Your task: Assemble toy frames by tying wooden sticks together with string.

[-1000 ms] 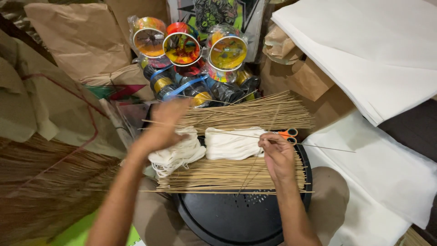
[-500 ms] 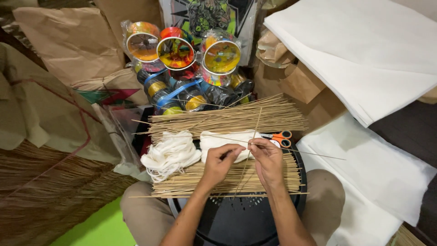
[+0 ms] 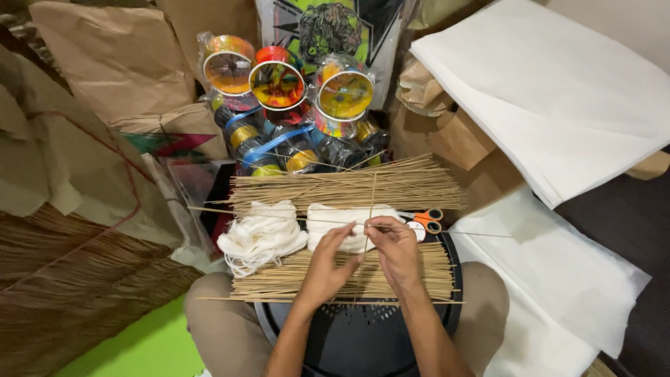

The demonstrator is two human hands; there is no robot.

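matt wooden sticks, soft white cotton thread, glossy plastic-wrapped spools

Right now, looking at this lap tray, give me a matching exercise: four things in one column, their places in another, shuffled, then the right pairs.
Things:
1. orange-handled scissors
2. loose white thread bundle
3. colourful string spools
4. stack of white paper sheets

Places:
A. far side, beyond the upper stick bundle
B. upper right of the view
C. just right of the hands, on the round black tray
D. left of the left hand

Pairs: 1-C, 2-D, 3-A, 4-B
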